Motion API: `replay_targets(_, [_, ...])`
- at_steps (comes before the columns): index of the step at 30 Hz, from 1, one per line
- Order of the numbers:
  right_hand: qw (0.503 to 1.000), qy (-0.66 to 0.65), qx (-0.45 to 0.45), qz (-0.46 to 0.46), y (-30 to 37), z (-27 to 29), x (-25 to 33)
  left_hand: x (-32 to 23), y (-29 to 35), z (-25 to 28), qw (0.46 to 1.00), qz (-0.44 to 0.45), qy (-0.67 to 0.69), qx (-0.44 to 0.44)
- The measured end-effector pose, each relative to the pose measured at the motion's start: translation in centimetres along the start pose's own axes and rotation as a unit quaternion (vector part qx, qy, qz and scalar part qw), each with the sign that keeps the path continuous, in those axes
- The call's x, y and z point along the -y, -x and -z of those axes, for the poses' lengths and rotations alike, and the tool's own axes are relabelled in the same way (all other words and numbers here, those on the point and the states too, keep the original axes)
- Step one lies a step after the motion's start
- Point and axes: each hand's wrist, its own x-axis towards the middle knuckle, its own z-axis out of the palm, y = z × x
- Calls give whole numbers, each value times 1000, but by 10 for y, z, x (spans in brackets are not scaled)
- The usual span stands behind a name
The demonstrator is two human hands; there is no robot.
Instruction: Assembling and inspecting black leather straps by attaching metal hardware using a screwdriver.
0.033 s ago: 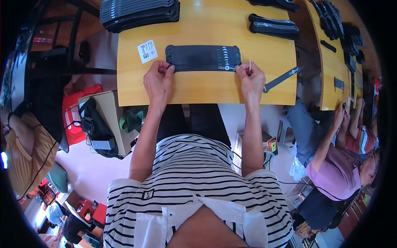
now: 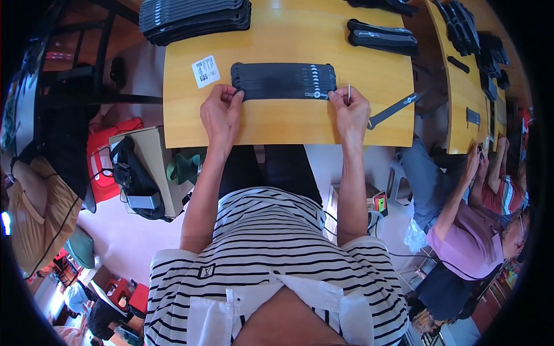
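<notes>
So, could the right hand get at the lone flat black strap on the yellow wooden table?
Likely yes: the strap lies beside the right hand, unobstructed, though that hand holds a thin silvery object.

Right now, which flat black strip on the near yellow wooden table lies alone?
The slanted flat black strip just right of the right hand; the other strips there lie grouped together.

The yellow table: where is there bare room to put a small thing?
Bare: between the left hand and right hand, from the row of black straps to the table's near edge; beyond the row, between the big pile and small pile; also below the white label, left of the left hand. Crowded: beside the right hand, where a loose strap lies.
</notes>
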Motion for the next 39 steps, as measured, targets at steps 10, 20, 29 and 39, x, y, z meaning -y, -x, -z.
replay_targets(10, [1000,14,-1,-22,0,2,2,0,0,-3,1000,0,-18,-7])
replay_targets(20, [1000,-4,0,-4,0,0,0,-5,-1,-1,999,6,-51,-6])
replay_targets(29, [1000,20,1,-9,1,1,6,-4,-1,-1,999,2,-53,-2])
replay_targets(39, [998,61,-8,-1,2,-1,10,-10,0,1,995,-16,-99,-2])
